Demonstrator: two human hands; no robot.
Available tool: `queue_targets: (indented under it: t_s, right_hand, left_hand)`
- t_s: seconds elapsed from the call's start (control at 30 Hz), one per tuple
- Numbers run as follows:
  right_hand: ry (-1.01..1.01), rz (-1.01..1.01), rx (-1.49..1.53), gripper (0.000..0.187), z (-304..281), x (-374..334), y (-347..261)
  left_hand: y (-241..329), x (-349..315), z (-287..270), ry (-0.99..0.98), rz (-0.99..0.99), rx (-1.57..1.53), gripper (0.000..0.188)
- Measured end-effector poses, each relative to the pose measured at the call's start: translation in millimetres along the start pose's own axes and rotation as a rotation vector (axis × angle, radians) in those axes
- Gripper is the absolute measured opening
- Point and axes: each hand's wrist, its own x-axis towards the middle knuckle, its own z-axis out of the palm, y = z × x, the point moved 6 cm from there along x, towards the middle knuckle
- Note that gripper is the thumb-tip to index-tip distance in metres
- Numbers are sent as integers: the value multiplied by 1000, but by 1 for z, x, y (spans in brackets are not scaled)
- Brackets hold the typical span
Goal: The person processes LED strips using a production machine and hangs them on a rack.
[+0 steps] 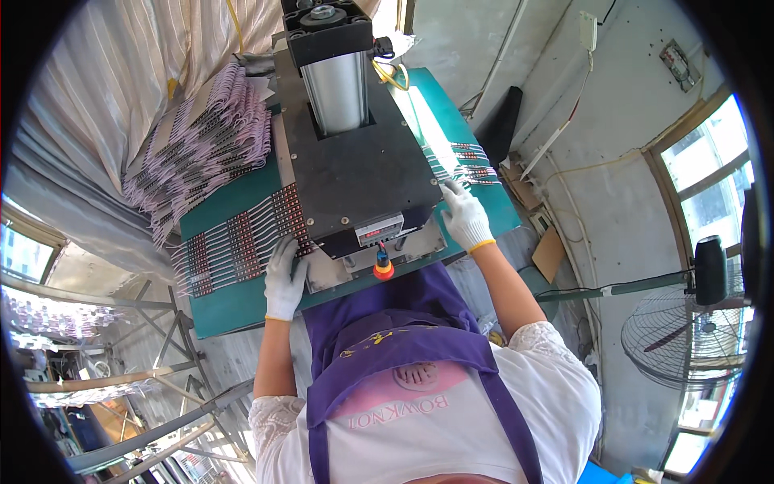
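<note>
Nearest was the person's purple apron (403, 359), against the near edge of the green counter (235, 315). Left hand (285, 284), white-gloved, lay just in from that edge, fingers nearly together over the near end of a strip array (243, 242); whether it gripped could not be told. The array, dark-banded strips joined by pale wires, ran from the counter's left edge to the machine (359, 173). A red-topped button (383, 269) stood at the machine's front, below a small lit display (380, 231). Right hand (467, 218), also gloved, was at the machine's right side, fingers narrowly spread beside a second strip group (482, 173) toward the counter's right edge; its hold was unclear. Beyond, a heaped strip pile (205, 137) covered the far left side. A silver cylinder (339, 93) topped the machine; a pale curtain (105, 129) hung behind.
</note>
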Motion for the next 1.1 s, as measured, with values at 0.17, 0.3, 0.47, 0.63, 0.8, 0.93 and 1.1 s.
queue_targets:
  t_s: [0.17,0.3,0.47,0.63,0.8,0.93,1.1]
  right_hand:
    - [-47,-57,-231,68,30,46,23]
    - [-238,145,-218,54,38,56,32]
    - [-181,-3,-223,44,30,55,37]
    - [4,-171,-88,48,29,64,34]
    - [-360,97,-264,43,30,74,22]
    - [-301,130,-236,30,17,69,18]
    - [-141,-95,-345,27,54,68,59]
  left_hand:
    - [1,-3,8,36,79,87,38]
    - [14,-7,2,125,72,11,34]
    - [-7,-17,-4,193,-8,160,37]
    - [-54,-30,4,69,-140,404,51]
    - [-59,-36,-2,161,-169,317,46]
    - [-50,-32,-12,234,-137,240,38]
    - [-38,-21,-9,197,-118,223,35]
